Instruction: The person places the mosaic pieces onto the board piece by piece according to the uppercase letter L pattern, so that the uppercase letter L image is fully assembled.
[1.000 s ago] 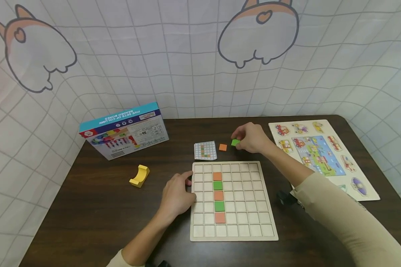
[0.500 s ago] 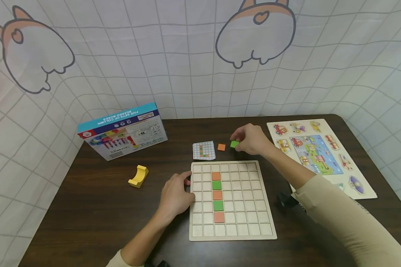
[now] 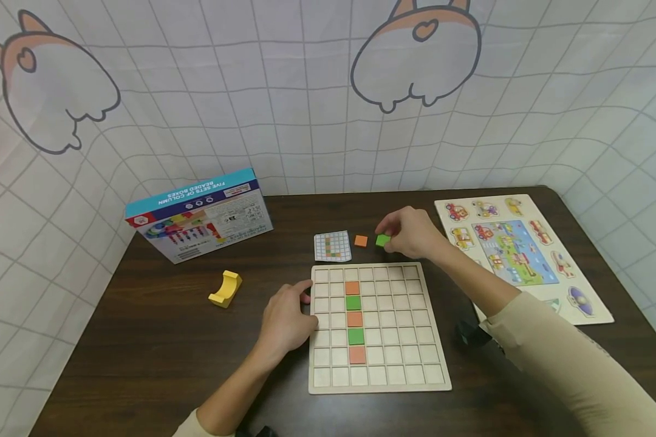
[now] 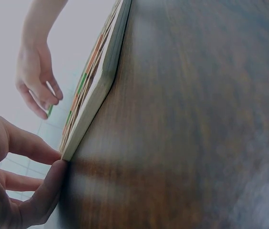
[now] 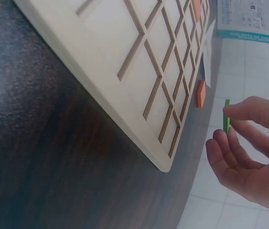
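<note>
My right hand (image 3: 412,233) pinches a thin green square tile (image 3: 382,240) between thumb and fingertips, just beyond the far edge of a wooden grid board (image 3: 399,352). In the right wrist view this tile (image 5: 226,117) stands on edge, apart from the board. My left hand (image 3: 287,321) rests at the board's left edge, thumb and forefinger touching the rim; the left wrist view shows both fingertips (image 4: 53,155) against it. Down one board column, orange tiles (image 3: 354,318) alternate with green tiles (image 3: 356,335). A loose orange tile (image 3: 361,241) lies between the held tile and a printed pattern card (image 3: 341,237).
A toy box (image 3: 202,212) stands at the back left of the dark table (image 3: 142,340). In front of it lies a yellow curved block (image 3: 226,289). A picture puzzle board (image 3: 574,297) lies on the right, partly under my right forearm. A patterned curtain (image 3: 306,121) hangs behind.
The head view has shifted slightly. My right hand, with the green tile pinched, has come a little nearer to the grid board. My left hand stays at the board's edge.
</note>
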